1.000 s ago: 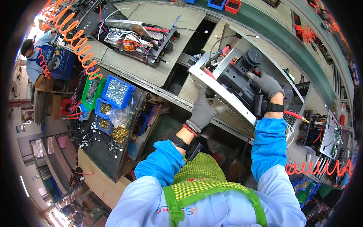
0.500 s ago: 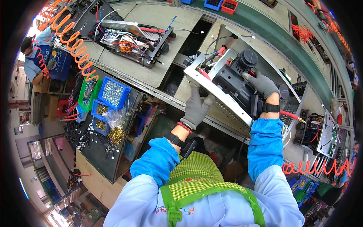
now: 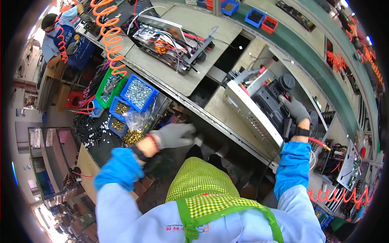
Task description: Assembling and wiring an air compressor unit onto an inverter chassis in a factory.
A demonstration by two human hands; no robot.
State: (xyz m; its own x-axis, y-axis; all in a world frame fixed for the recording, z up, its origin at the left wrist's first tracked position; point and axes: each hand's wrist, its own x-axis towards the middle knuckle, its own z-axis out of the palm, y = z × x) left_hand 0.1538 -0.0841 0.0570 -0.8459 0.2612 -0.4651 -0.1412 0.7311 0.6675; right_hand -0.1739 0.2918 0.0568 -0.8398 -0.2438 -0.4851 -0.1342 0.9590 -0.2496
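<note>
My right hand (image 3: 296, 109), in a grey glove, grips a black pump-like unit (image 3: 269, 103) with a round black cap (image 3: 286, 82). Its fingertips are partly hidden against the unit. This unit sits in an open metal chassis (image 3: 253, 111) with a white side panel, tilted across the bench. My left hand (image 3: 175, 135), also gloved, is off the chassis, in the air before the bench edge. Slightly blurred, its fingers stretch to the right with nothing visible in them. Closest to it are the brass parts (image 3: 133, 137) and a clear plastic bag (image 3: 137, 120).
Blue bins (image 3: 139, 93) of small metal parts and a green bin (image 3: 109, 89) stand at left. Another open chassis with wiring (image 3: 164, 44) lies on the bench behind. An orange coiled hose (image 3: 111, 38) hangs at upper left. A co-worker (image 3: 60, 38) stands far left.
My left hand has let go of the white panel's edge and swung left toward the bins. My right hand stays on the black unit. The whole view has shifted, bringing the bench lower and rightward.
</note>
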